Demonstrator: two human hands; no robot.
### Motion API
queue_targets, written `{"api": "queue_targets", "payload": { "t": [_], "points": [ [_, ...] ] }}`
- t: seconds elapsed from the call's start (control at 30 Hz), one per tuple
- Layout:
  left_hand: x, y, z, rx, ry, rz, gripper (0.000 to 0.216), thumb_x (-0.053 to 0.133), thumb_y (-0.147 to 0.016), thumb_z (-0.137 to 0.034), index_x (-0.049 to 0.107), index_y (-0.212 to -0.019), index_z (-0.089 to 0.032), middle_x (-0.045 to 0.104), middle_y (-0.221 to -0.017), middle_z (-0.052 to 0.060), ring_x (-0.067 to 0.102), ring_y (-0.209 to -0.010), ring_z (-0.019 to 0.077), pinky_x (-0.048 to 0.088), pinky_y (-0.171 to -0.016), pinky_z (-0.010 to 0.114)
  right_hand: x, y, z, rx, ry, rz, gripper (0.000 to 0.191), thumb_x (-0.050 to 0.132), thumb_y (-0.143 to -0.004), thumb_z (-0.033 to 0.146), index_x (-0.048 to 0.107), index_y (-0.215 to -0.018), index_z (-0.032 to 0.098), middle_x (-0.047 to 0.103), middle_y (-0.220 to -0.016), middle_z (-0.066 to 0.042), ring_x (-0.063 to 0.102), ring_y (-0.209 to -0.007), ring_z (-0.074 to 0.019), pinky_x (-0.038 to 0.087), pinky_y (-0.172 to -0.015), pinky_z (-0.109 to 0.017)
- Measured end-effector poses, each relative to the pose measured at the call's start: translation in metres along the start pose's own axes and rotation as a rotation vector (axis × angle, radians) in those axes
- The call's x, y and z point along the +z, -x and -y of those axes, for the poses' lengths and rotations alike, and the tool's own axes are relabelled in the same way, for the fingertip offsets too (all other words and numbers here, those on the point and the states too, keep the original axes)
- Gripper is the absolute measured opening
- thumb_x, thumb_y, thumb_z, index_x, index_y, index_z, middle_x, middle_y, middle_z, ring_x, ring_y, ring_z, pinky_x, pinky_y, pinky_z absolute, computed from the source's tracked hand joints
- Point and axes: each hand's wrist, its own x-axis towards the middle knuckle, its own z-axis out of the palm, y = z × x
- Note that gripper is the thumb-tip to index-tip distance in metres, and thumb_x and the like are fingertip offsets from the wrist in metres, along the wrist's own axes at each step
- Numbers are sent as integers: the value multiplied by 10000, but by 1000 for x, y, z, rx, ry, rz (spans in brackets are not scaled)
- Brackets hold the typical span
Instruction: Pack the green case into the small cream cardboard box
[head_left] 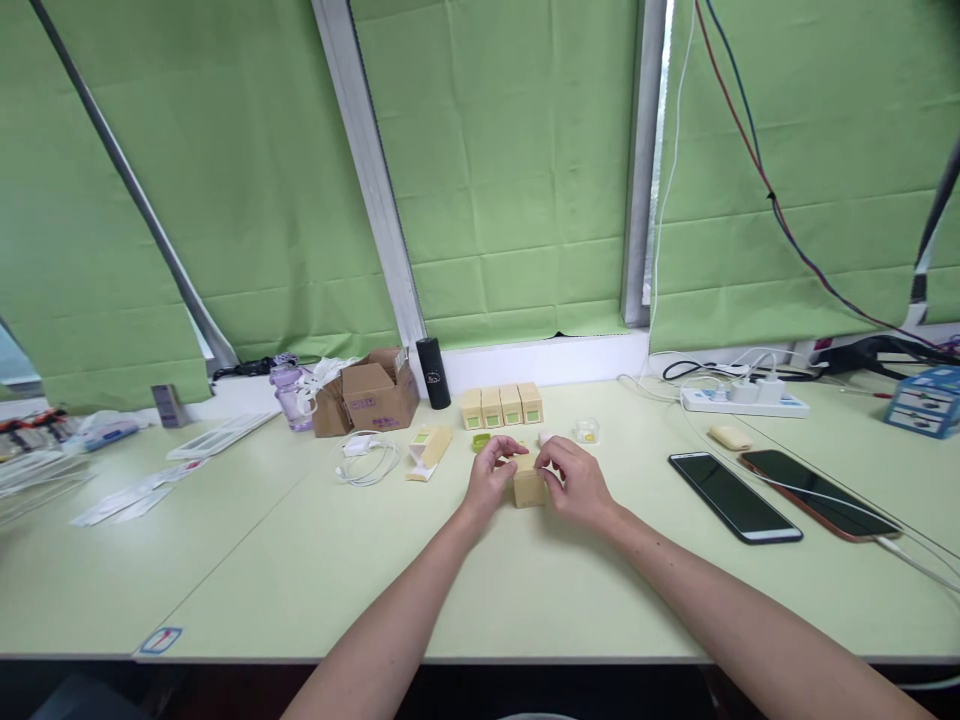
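Observation:
A small tan carton (529,488) stands on the pale green table (300,560) in front of me. My left hand (491,478) touches its left top edge and my right hand (574,482) pinches its right top edge. Behind it stands a row of several matching cream boxes with green panels (501,405). An opened box of the same kind (429,450) lies on its side to the left. A small green piece (481,441) and a small clear item with a yellow spot (586,431) lie just beyond my hands.
A brown cardboard box (375,392), a black cylinder (433,373), a purple bottle (286,393) and a coiled white cable (367,460) sit at the back left. Two phones (733,496) (817,492) lie at right, with a power strip (742,400) behind them.

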Motion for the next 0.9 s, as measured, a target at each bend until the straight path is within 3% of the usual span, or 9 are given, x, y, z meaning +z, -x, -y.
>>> {"api": "queue_targets", "payload": {
  "t": [0.2,0.37,0.53,0.73,0.9],
  "points": [
    [0,0,0,5,-31,0,227,628,-715,-219,636,-941,-205,735,-1044,89,631,-1049,267,445,-922,373,-1,0,-1,-2,-23,13,162,554,-810,79,556,-839,239,600,-816,-25,555,-745,-201,403,-651,-321],
    [0,1,0,-1,-29,6,243,635,-711,-216,630,-954,-211,740,-1056,88,637,-1090,278,440,-913,368,3,-1,-6,186,-131,-15,30,560,-907,215,571,-913,242,614,-856,-19,545,-715,-181,418,-627,-309],
    [0,1,1,-21,-45,11,304,624,-707,-197,606,-1009,-219,751,-1105,89,643,-1159,290,417,-927,379,8,-1,-14,339,-167,17,171,596,-888,295,563,-1049,248,592,-897,-6,556,-756,-186,420,-604,-293],
    [0,3,0,-48,-69,22,379,623,-690,-164,587,-1060,-235,743,-1122,84,641,-1196,292,399,-934,381,12,1,-17,370,-174,58,225,587,-871,278,545,-1092,259,595,-955,-4,564,-763,-179,451,-663,-313],
    [0,2,-1,-82,-39,21,398,641,-669,-167,597,-1058,-240,726,-1144,87,642,-1195,294,430,-913,366,10,-1,-15,370,-198,58,235,600,-855,278,538,-1082,265,568,-889,27,534,-681,-159,449,-655,-309]
  ]
}}
